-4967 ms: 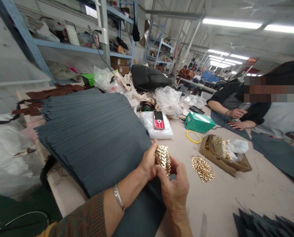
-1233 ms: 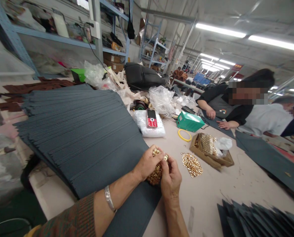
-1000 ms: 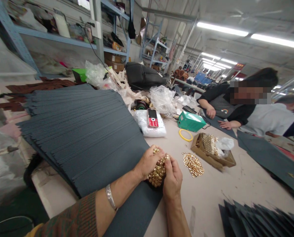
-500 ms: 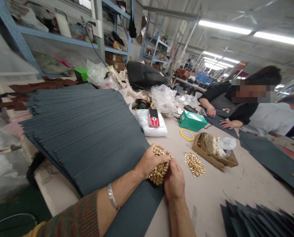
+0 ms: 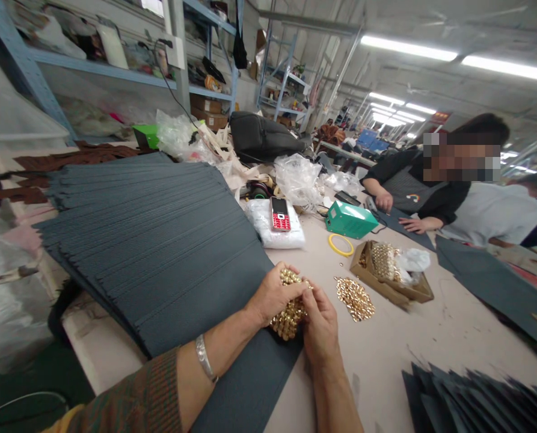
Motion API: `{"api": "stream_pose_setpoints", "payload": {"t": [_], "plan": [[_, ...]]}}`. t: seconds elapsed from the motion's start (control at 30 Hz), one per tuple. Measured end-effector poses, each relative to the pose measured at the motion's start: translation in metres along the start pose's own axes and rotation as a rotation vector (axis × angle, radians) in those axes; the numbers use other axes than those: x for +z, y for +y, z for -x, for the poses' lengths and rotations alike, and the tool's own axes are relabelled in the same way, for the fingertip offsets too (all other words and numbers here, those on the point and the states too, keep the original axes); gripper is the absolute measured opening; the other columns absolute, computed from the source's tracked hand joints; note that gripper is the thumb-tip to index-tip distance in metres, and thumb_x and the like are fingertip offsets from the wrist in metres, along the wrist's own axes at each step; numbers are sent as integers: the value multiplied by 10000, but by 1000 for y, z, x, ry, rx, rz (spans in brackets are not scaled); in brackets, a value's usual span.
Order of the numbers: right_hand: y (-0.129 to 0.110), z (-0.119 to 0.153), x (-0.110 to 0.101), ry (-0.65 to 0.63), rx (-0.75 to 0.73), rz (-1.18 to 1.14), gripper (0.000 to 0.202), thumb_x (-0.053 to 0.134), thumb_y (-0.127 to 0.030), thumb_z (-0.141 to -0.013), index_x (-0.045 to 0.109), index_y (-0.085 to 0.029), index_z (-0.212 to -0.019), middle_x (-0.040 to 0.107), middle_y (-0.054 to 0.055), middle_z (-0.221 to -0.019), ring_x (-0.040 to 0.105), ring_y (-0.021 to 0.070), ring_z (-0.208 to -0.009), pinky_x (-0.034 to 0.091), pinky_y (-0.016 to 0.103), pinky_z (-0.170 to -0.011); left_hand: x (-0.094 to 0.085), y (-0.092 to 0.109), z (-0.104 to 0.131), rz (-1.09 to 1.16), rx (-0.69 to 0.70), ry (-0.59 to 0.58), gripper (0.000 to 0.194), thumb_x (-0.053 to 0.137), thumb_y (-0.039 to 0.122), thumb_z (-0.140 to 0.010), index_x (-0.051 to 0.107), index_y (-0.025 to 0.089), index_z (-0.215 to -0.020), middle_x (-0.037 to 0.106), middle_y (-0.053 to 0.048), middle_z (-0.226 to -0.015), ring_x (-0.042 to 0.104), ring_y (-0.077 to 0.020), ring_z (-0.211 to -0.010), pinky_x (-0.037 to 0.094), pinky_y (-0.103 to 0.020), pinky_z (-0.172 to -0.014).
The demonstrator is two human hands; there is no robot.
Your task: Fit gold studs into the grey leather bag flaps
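Note:
A bunch of shiny gold metal pieces (image 5: 287,320) is gripped in my left hand (image 5: 271,296), above a dark grey-blue sheet. The fingertips of my right hand (image 5: 321,325) are pinched together at the bunch's right edge, touching my left thumb; what they hold there is too small to make out. Right of my hands, a loose pile of gold pieces (image 5: 355,299) lies on the table. Behind it stands a cardboard box (image 5: 394,291) with more gold pieces and a plastic bag.
Fanned dark sheets (image 5: 160,240) cover the left side. A phone (image 5: 280,214) lies on a white packet. Beyond are a yellow tape ring (image 5: 341,245) and a green box (image 5: 351,220). Another person works across the table. More dark pieces (image 5: 475,397) lie front right.
My right hand's fingers have closed in and shifted slightly left over the edge of the gold bunch. My left hand keeps its hold.

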State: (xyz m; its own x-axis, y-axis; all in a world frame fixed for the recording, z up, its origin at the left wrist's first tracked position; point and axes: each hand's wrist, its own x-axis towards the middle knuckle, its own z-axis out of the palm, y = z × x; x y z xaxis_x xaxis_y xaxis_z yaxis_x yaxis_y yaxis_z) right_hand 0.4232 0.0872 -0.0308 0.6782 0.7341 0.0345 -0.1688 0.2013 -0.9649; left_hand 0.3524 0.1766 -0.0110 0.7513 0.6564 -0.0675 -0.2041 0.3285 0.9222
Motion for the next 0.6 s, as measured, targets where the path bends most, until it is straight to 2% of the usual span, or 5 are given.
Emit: {"api": "stream_pose_setpoints", "payload": {"t": [0.17,0.3,0.4,0.6], "plan": [[3,0,5,64,30,-146,311,650,-443,-818,633,-207,-1021,697,47,-1001,645,224,-943,509,386,-851,3,3,0,132,-37,32,397,741,286,-659,487,192,-949,594,31,-715,558,-111,-609,456,-224,-593],[6,-2,4,78,65,-154,348,695,-417,-787,626,-213,-1060,690,44,-1048,629,220,-987,490,376,-882,3,6,-1,110,-39,85,409,755,271,-638,498,190,-945,593,33,-721,561,-107,-606,451,-216,-587],[6,-2,1,87,73,-102,381,731,-390,-752,638,-198,-1068,686,56,-1071,621,224,-1001,471,378,-910,3,7,-1,115,-68,59,384,737,235,-626,509,187,-931,581,39,-702,550,-108,-594,440,-210,-554],[1,-2,9,121,48,-144,308,705,-449,-745,657,-186,-898,702,38,-882,654,203,-817,524,351,-777,4,7,0,160,-89,33,397,733,252,-620,497,196,-934,580,44,-673,563,-118,-579,451,-226,-557]]}}
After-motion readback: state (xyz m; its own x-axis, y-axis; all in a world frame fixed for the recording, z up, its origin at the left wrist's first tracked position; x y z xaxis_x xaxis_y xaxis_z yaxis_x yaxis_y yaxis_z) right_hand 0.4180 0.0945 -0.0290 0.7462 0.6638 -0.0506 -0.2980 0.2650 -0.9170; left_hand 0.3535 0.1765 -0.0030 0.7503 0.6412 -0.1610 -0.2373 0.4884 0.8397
